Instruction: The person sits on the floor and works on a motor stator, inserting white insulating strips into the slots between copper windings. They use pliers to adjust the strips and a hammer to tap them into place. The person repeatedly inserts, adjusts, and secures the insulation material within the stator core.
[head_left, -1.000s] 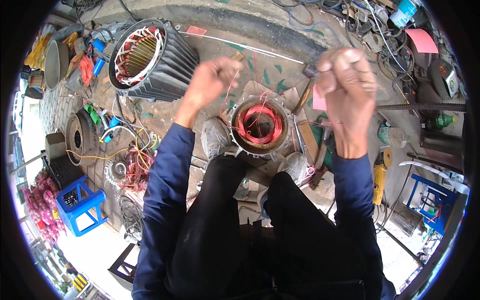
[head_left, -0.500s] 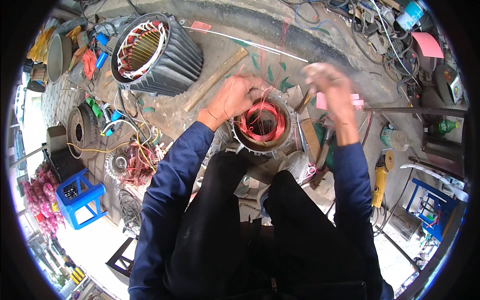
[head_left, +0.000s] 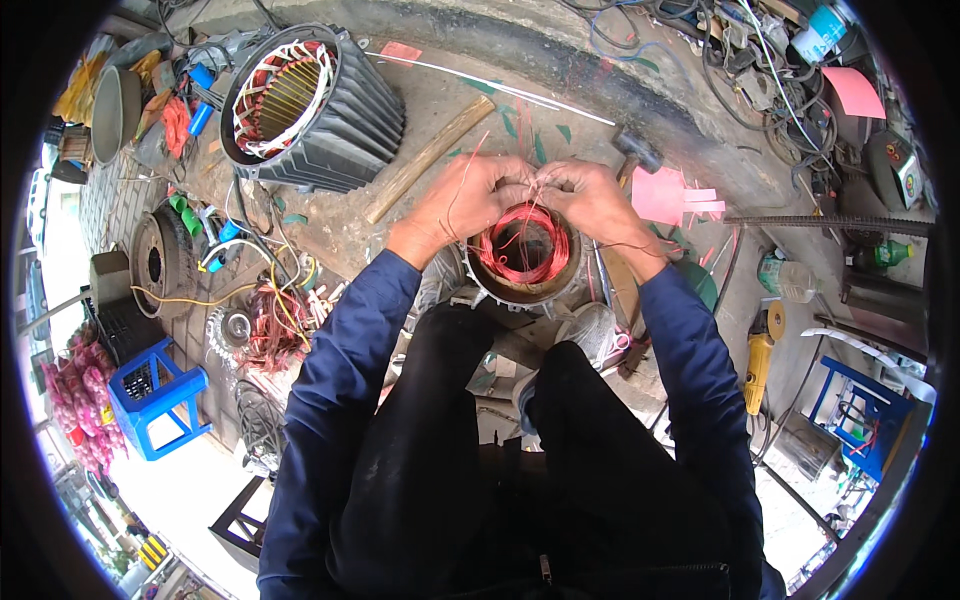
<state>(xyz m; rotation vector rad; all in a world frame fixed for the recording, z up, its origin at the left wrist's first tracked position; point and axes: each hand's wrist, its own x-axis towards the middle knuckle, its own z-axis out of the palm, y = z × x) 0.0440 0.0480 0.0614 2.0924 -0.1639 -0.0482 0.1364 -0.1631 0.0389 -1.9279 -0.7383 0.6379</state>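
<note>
Between my knees stands a small round motor stator [head_left: 510, 296], its inside ringed with red copper windings [head_left: 560, 256]. My left hand [head_left: 482, 197] and my right hand [head_left: 588, 202] meet over its far rim, fingertips pinched together on thin copper wire [head_left: 535, 197]. Wire strands run down from the fingers into the stator's opening. One loose wire end [head_left: 463, 188] curves up across the back of my left hand. Another strand lies by my right wrist. My fingers hide the exact point where the wires meet.
A large finned motor housing [head_left: 365, 125] stands at far left, beside a wooden stick [head_left: 430, 160]. A hammer head [head_left: 637, 148] and pink paper [head_left: 657, 195] lie right of my hands. A yellow angle grinder [head_left: 760, 370] is farther right; blue stools [head_left: 160, 395] and scrap wire [head_left: 275, 330] are left.
My right hand has come left and down from beside the pink paper to join my left hand at the wire. The hammer head and more of the pink paper now show. My left hand stays nearly in place.
</note>
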